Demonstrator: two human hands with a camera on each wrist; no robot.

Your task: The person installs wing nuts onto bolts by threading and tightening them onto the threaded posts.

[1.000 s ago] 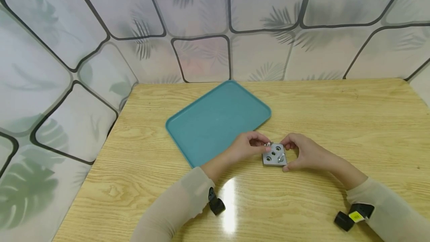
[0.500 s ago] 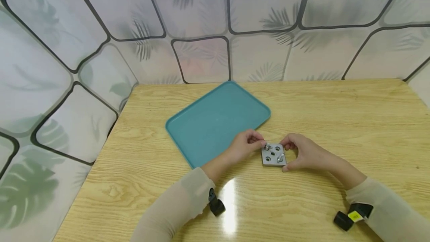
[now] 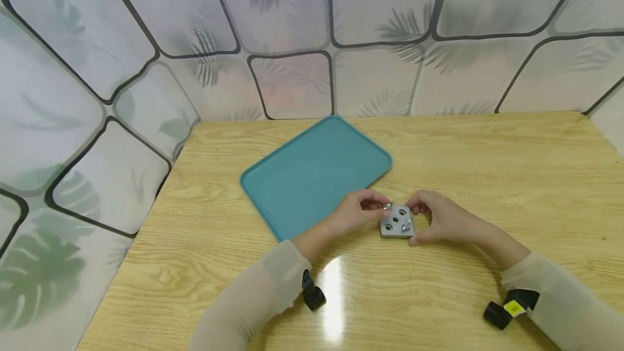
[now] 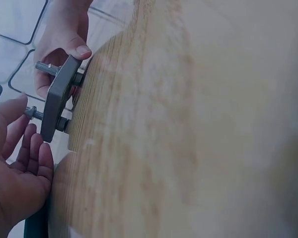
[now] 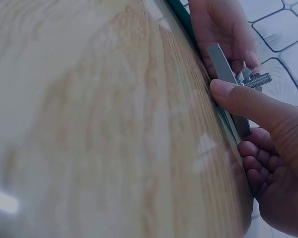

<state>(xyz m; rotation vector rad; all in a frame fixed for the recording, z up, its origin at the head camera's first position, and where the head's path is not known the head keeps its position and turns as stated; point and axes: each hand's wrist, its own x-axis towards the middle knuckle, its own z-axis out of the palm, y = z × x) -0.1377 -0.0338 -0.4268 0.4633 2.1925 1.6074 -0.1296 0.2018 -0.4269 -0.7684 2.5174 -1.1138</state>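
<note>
A square grey metal plate (image 3: 397, 231) with round holes lies over the table, near the tray's front corner. Two bolts go through it at opposite corners; their heads show beneath it in the left wrist view, threads pointing up. My right hand (image 3: 446, 220) grips the plate's right side between thumb and fingers. At the far-left corner my left hand (image 3: 356, 213) pinches a small wing nut on the bolt (image 4: 36, 114), partly hidden by the fingertips. The other bolt (image 5: 259, 81) stands near my right thumb, with a wing-shaped piece (image 5: 245, 74) beside its thread.
A teal tray (image 3: 312, 172) lies at an angle behind my left hand. The wood table (image 3: 512, 177) runs back to a patterned wall covering (image 3: 375, 80). Black wrist cameras sit on both sleeves.
Half a second ago the left fingers had drawn back slightly to the left, baring the wing nut; now they are forward around it again. The right hand keeps its grip on the plate.
</note>
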